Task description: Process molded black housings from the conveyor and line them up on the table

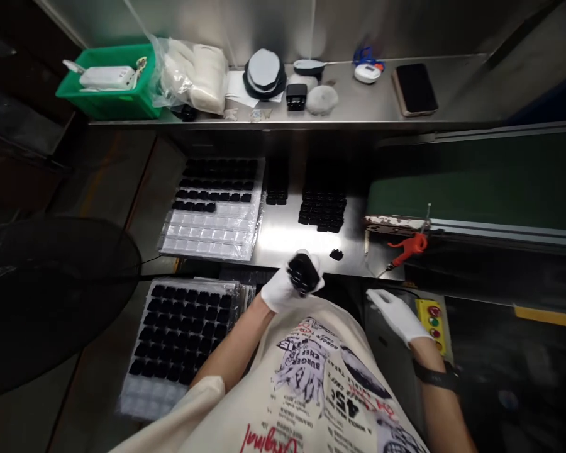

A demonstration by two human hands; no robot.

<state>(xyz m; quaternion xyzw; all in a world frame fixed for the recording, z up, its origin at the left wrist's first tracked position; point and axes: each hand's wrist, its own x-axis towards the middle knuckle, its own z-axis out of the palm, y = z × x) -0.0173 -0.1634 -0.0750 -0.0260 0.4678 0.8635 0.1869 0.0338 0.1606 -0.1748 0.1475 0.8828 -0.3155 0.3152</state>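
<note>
Within the left hand (279, 294), black block (304, 274)

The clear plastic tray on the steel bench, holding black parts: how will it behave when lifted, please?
The clear plastic tray looks thin, so it will probably flex if lifted by one edge. The black parts sit in shallow-looking cells and could slide out if it tilts.
</note>
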